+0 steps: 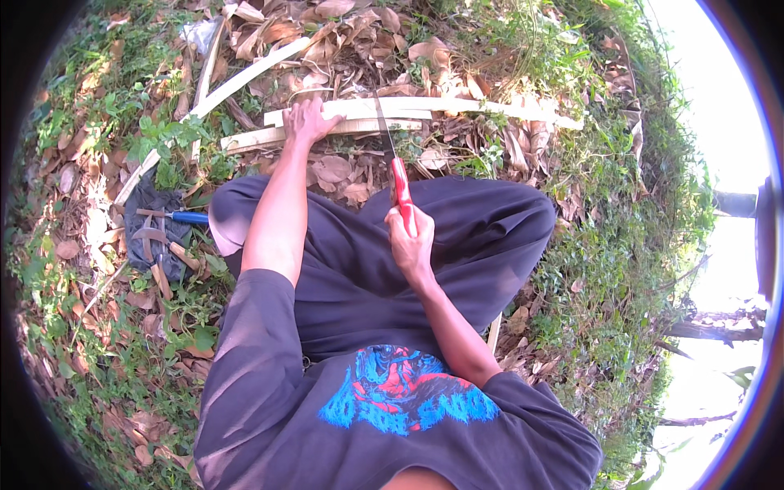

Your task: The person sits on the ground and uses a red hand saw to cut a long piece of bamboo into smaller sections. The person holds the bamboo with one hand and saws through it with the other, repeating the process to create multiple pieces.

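Observation:
My right hand (411, 233) is closed around the red handle of a hand saw (400, 175). Its narrow dark blade points away from me and lies across a pale wooden strip (457, 104). Further left on that same strip rests my left hand (306, 122), fingers over it and thumb out to the right, holding it against the ground pile. Just nearer to me, a second wooden strip (376, 126) lies alongside. Whether the teeth have cut into the wood is too small to tell.
A long pale strip (245, 77) slants across the left. Beside my left knee, a dark cloth (167, 204) bears a blue-handled tool (189, 217) and a curved blade with a wooden handle (152, 235). Dry leaves (331, 170) and grass surround my crossed legs (482, 237).

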Demonstrator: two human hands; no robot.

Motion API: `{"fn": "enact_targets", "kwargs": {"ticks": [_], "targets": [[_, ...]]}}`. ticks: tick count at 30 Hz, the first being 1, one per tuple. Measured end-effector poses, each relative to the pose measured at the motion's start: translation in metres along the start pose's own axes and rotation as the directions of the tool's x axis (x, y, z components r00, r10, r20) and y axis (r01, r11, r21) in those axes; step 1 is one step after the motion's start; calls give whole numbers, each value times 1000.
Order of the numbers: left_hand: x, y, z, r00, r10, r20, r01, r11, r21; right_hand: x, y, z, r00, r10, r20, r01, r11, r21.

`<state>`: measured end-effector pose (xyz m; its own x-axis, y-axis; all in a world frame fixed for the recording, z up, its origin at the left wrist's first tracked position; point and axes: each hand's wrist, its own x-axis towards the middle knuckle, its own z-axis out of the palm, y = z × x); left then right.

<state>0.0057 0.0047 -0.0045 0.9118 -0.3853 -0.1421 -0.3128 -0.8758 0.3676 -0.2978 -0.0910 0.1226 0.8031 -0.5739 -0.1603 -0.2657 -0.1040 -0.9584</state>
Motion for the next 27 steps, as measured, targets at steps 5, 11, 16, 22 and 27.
{"fn": "enact_targets", "kwargs": {"ticks": [5,11,16,22,27], "targets": [[-1,4,-3,1000,-9,-9,9,1000,-17,-43,-10,-16,995,97,28,-99,993,60],[0,-4,-3,1000,-12,3,12,1000,-22,-8,-5,4,998,59,8,-59,998,36],[5,5,9,997,66,-50,-62,995,79,-35,-14,-9,996,89,-16,-88,995,57],[12,-20,18,994,68,-87,-70,997,-23,-18,2,-5,1000,9,4,-10,995,94],[-4,2,5,993,89,-81,-85,995,52,-13,-2,-8,999,15,31,-15,1000,-2]]}}
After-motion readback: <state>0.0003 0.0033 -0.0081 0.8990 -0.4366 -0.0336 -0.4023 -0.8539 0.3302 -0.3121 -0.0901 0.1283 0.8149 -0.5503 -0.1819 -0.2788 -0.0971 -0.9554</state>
